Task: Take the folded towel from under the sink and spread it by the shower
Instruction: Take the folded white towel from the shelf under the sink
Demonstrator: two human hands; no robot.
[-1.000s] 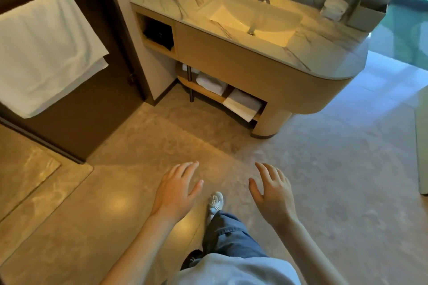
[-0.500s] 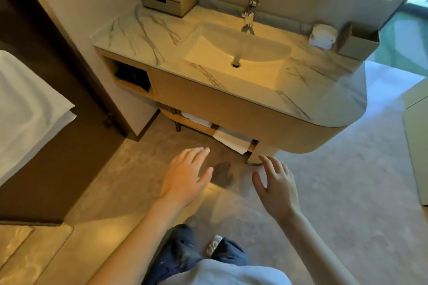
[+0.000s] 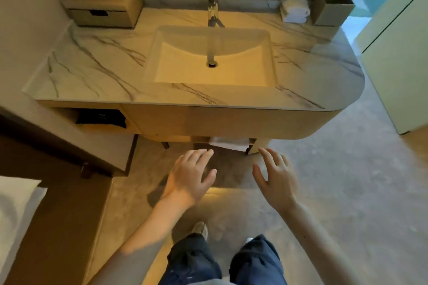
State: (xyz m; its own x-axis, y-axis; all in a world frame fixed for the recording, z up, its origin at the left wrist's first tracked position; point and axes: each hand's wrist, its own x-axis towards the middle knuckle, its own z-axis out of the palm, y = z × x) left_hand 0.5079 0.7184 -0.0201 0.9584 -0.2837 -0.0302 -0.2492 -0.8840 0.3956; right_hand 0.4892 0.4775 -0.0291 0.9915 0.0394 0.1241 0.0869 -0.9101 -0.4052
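Hands, left (image 3: 190,178) and right (image 3: 275,178), hover palm-down, fingers spread and empty, near the folded towel (image 3: 229,142).

Folded towel (image 3: 229,143): only its front edge shows under the counter (image 3: 92,71); the rest is hidden. Dark item (image 3: 102,118) below the counter's left end: label too small to read. White cloth (image 3: 14,215): cut off at the left picture edge.

No legible text or labels anywhere
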